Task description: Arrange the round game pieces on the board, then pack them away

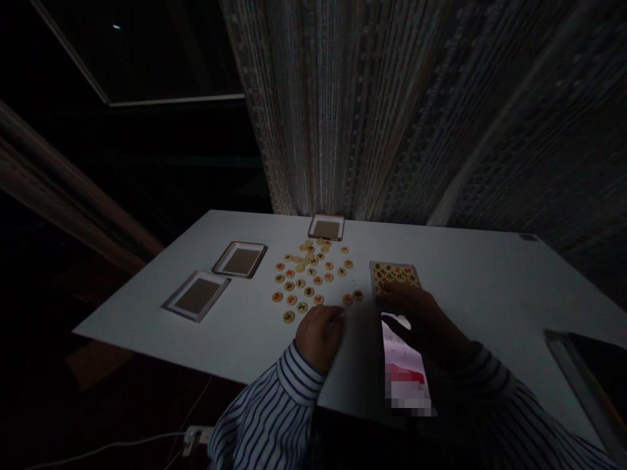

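Observation:
My left hand [321, 336] is curled, its fingers folded, at the near edge of the scattered xiangqi pieces [309, 292]; whatever it may hold is hidden. These pieces are round wooden discs with red or black characters, some showing blank faces. Over the near edge of a shallow tray [371, 277] filled with xiangqi pieces [389, 269] reaches my right hand [424, 320], fingers stretched out and thumb apart. Whether its fingertips touch the pieces cannot be made out in the dim light. Under that hand lies a lit smartphone [404, 362], partly covered by the thumb.
Three shallow framed trays, one at the back [326, 227] and two on the left [240, 259] [196, 295], rest on the white table [470, 274]. A dark flat object [588, 372] lies at the right edge. Curtains [318, 117] hang behind; a power strip [196, 436] is below.

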The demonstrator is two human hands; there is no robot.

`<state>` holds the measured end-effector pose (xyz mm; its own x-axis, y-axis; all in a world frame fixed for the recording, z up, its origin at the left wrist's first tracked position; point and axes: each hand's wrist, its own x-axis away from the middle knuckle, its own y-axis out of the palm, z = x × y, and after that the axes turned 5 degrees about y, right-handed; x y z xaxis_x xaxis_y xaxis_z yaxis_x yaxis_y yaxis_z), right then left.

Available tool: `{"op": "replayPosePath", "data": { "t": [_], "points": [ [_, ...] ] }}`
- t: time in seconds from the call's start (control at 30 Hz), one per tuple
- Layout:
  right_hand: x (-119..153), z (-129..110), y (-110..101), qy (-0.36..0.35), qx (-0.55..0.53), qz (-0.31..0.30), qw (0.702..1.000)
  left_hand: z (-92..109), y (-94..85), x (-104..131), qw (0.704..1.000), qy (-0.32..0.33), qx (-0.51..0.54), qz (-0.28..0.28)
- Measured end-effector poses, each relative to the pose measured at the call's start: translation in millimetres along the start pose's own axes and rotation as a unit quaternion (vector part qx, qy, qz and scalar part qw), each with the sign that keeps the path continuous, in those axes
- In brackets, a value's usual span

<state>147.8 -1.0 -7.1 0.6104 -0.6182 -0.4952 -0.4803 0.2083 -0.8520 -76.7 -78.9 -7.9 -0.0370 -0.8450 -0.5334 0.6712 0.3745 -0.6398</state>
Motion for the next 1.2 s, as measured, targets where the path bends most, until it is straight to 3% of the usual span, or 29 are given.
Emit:
{"op": "replayPosePath", "data": {
  "t": [0.3, 0.53, 0.7, 0.9, 1.2],
  "points": [
    [-34, -26, 4, -0.062, 0.003, -0.025, 0.998, -42, -27.8, 10, 0.994, -0.003, -0.101, 0.05],
    [-53, -36, 14, -0.102, 0.02, -0.054, 0.993, -77, -31.6, 13, 0.985, 0.035, -0.168, -0.004],
    [-63, -44, 22, -0.12, 0.03, -0.072, 0.99, -81, -27.9, 11, 0.983, 0.051, -0.175, -0.01],
    [-68, -52, 31, -0.132, 0.035, -0.103, 0.985, -82, -24.3, 10, 0.985, 0.019, -0.166, -0.038],
    [-70, -52, 39, -0.141, 0.027, -0.102, 0.984, -76, -22.7, 8, 0.985, -0.005, -0.165, -0.051]
  ]
}}
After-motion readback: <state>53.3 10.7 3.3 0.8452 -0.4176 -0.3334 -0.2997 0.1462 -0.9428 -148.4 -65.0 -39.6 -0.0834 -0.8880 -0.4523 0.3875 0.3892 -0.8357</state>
